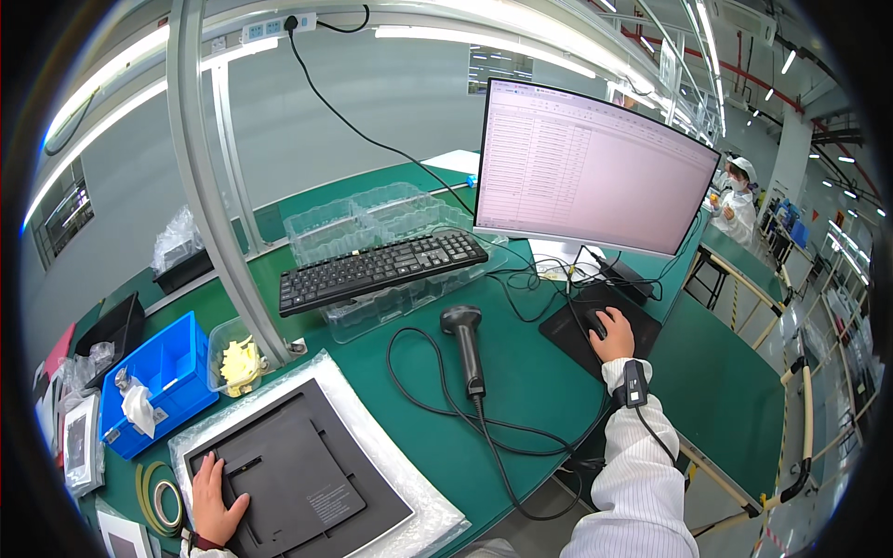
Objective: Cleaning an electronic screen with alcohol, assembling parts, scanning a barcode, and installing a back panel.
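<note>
My left hand (216,502) lies with fingers stretched out on the left edge of a flat dark grey panel (302,460). The panel rests on white foam wrap (377,414) at the near left of the bench. On the right, my right hand (616,339) is curved over a black computer mouse (593,320) on a black mouse pad (566,337). A strap with a small black device (634,383) sits round my right wrist, over the white sleeve. Between my hands a black handheld barcode scanner (468,346) stands apart from both, its cable looping across the bench.
A black keyboard (381,270) lies on clear plastic trays (358,219). Behind the mouse stands a monitor (595,167) showing a table. At left are a blue bin (191,358), a tub of yellow pieces (240,363) and tape rolls (158,498). A person (737,205) in white is far right.
</note>
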`<state>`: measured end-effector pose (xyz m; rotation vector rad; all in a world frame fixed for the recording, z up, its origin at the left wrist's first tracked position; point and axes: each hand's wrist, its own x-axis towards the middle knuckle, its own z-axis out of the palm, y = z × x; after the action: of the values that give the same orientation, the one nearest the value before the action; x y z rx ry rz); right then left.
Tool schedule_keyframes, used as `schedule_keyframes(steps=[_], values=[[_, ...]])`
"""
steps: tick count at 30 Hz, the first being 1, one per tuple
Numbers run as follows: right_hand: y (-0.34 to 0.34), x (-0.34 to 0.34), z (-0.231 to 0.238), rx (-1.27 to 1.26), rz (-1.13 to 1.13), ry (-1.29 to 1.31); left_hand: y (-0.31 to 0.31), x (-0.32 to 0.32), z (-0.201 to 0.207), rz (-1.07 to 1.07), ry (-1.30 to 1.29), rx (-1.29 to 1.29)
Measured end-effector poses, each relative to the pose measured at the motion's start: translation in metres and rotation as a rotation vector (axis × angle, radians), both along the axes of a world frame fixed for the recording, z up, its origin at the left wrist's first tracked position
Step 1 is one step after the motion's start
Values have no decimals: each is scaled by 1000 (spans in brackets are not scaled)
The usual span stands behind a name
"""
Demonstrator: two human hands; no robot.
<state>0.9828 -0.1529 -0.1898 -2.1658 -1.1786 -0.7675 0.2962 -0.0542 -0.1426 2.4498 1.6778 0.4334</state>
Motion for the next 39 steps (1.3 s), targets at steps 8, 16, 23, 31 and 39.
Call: schedule_keyframes(steps=[8,16,23,31,39], values=[[-1,0,0,-1,-1,-5,0,0,0,-6,-4,-8],[0,1,-1,-12,-2,9,0,0,0,-19,-17,2],[0,0,1,-9,-9,33,0,0,1,-32,-13,11],[0,5,0,60,-10,28,-1,1,1,-15,-4,0],[-5,-2,10,132,53,37,0,1,3,-12,-9,-32]])
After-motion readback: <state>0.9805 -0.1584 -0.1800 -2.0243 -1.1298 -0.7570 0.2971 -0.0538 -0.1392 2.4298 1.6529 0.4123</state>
